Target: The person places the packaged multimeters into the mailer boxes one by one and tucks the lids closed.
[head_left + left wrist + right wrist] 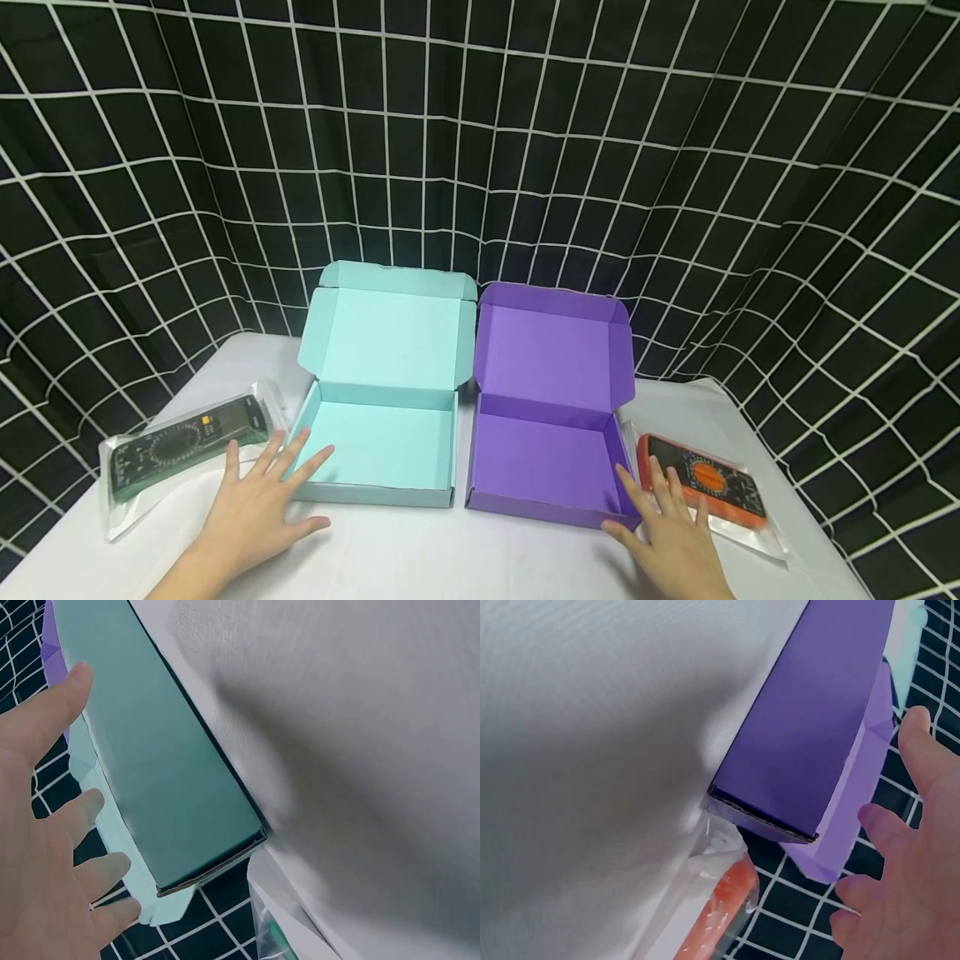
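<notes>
My left hand [253,508] hovers with spread fingers by the front left corner of a mint-green cardboard box [382,446], whose lid stands up. A green and black multimeter [187,446] in a clear plastic bag lies to that hand's left. On the other side, my right hand [671,533] is spread near the front right corner of a purple cardboard box [543,462], also with its lid up. An orange and black multimeter [708,479] in a clear bag lies just beyond the right fingers. Neither hand holds anything. Both boxes are bare inside.
A white cloth [420,554] covers the table under everything. Black curtain [420,142] with a white grid surrounds the table at the back and both sides. The two boxes stand side by side with a narrow gap between them.
</notes>
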Demonstrator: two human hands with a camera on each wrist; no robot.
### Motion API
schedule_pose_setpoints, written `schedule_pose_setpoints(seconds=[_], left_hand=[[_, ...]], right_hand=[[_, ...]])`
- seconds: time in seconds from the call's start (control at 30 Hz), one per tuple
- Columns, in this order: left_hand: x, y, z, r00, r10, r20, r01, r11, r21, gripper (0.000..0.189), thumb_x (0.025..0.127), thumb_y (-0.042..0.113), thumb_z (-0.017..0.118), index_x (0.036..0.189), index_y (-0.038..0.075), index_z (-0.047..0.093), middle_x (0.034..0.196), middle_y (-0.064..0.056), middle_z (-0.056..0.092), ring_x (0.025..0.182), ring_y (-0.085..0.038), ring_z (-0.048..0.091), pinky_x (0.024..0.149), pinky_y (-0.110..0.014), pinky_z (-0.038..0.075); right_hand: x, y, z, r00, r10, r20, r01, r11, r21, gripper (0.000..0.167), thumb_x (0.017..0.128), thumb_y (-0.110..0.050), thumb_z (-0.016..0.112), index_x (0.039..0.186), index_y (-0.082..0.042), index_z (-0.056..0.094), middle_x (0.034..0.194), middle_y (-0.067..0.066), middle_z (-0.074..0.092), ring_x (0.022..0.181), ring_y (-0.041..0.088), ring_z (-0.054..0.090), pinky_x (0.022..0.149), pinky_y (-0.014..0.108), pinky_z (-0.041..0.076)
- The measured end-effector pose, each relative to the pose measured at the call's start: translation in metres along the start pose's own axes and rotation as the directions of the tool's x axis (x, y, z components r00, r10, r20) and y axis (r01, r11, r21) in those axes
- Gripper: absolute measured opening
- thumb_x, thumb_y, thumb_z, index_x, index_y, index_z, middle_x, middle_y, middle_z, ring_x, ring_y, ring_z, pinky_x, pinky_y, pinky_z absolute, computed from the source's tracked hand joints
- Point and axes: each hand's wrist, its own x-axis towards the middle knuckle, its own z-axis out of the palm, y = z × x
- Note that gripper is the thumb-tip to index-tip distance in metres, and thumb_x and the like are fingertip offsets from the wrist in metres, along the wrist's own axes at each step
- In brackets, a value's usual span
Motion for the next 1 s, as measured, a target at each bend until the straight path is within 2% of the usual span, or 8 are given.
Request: schedule_pose_setpoints(seconds=[0.13, 0.27, 0.33, 0.43, 0.53, 0.7, 0.83, 1.0], left_hand=[[0.001, -0.001, 0.002, 0.999, 0.035, -0.04, -0.036, 0.999, -0.026, 0.082, 0.071, 0.064, 0.072, 0.139, 0.023, 0.05, 0.145, -0.014, 0.047, 0.13, -0.041, 0.044, 0.112, -0.067, 0.014], [0.003, 0.002, 0.004, 0.997, 0.044, -0.059, -0.048, 0.997, -0.064, 0.085, 0.071, 0.062, 0.074, 0.139, 0.016, 0.052, 0.144, -0.014, 0.048, 0.13, -0.041, 0.044, 0.114, -0.061, 0.019], [0.004, 0.005, 0.003, 0.999, 0.033, -0.043, -0.038, 0.993, -0.111, 0.087, 0.071, 0.06, 0.075, 0.14, 0.012, 0.052, 0.145, -0.015, 0.048, 0.13, -0.041, 0.043, 0.114, -0.059, 0.021], [0.007, 0.01, 0.002, 1.0, 0.007, 0.024, -0.002, 0.974, -0.228, 0.089, 0.073, 0.057, 0.075, 0.143, 0.008, 0.048, 0.147, -0.015, 0.045, 0.132, -0.041, 0.042, 0.112, -0.059, 0.025], [0.011, 0.015, -0.002, 0.993, -0.021, 0.113, 0.063, 0.918, -0.391, 0.092, 0.075, 0.054, 0.076, 0.146, 0.006, 0.043, 0.149, -0.016, 0.043, 0.133, -0.042, 0.041, 0.107, -0.063, 0.032], [0.018, 0.022, -0.009, 0.979, -0.031, 0.202, 0.15, 0.78, -0.607, 0.094, 0.075, 0.047, 0.08, 0.15, 0.009, 0.037, 0.149, -0.016, 0.042, 0.131, -0.042, 0.044, 0.099, -0.065, 0.041], [0.024, 0.024, -0.01, 0.974, -0.033, 0.226, 0.185, 0.693, -0.697, 0.097, 0.073, 0.041, 0.083, 0.151, 0.01, 0.035, 0.149, -0.018, 0.041, 0.131, -0.045, 0.042, 0.101, -0.065, 0.039], [0.029, 0.027, -0.011, 0.969, 0.008, 0.246, 0.188, 0.624, -0.759, 0.101, 0.071, 0.036, 0.085, 0.151, 0.004, 0.032, 0.149, -0.022, 0.04, 0.131, -0.05, 0.038, 0.101, -0.068, 0.035]], right_hand=[[-0.001, 0.002, 0.001, 1.0, -0.003, -0.019, 0.003, 1.0, -0.009, 0.075, 0.088, -0.059, 0.059, 0.146, -0.015, 0.045, 0.152, 0.032, 0.023, 0.138, 0.053, 0.02, 0.102, 0.081, 0.008], [-0.001, 0.006, -0.002, 0.999, 0.016, -0.039, -0.016, 1.0, -0.001, 0.072, 0.091, -0.055, 0.058, 0.147, -0.011, 0.043, 0.15, 0.033, 0.027, 0.136, 0.054, 0.024, 0.102, 0.08, 0.011], [0.0, 0.009, -0.005, 0.998, 0.033, -0.045, -0.033, 0.999, 0.012, 0.072, 0.093, -0.052, 0.056, 0.148, -0.007, 0.04, 0.149, 0.034, 0.028, 0.135, 0.054, 0.025, 0.102, 0.079, 0.012], [-0.001, 0.016, -0.01, 0.997, 0.071, -0.043, -0.068, 0.996, 0.06, 0.073, 0.096, -0.049, 0.054, 0.149, -0.003, 0.035, 0.149, 0.036, 0.026, 0.136, 0.055, 0.023, 0.102, 0.08, 0.01], [-0.002, 0.025, -0.013, 0.995, 0.089, -0.05, -0.084, 0.991, 0.105, 0.074, 0.097, -0.047, 0.053, 0.149, 0.0, 0.031, 0.148, 0.037, 0.024, 0.136, 0.056, 0.021, 0.104, 0.079, 0.007], [-0.003, 0.038, -0.016, 0.991, 0.116, -0.066, -0.103, 0.979, 0.176, 0.075, 0.099, -0.043, 0.052, 0.148, 0.008, 0.027, 0.147, 0.041, 0.02, 0.136, 0.057, 0.016, 0.106, 0.076, 0.002], [-0.002, 0.047, -0.019, 0.988, 0.145, -0.06, -0.13, 0.969, 0.209, 0.078, 0.1, -0.04, 0.052, 0.145, 0.016, 0.023, 0.147, 0.042, 0.018, 0.137, 0.057, 0.013, 0.105, 0.076, 0.006], [0.002, 0.058, -0.027, 0.971, 0.237, 0.013, -0.236, 0.958, 0.164, 0.082, 0.1, -0.045, 0.047, 0.144, 0.018, 0.02, 0.146, 0.041, 0.02, 0.131, 0.061, 0.021, 0.101, 0.077, 0.021]])
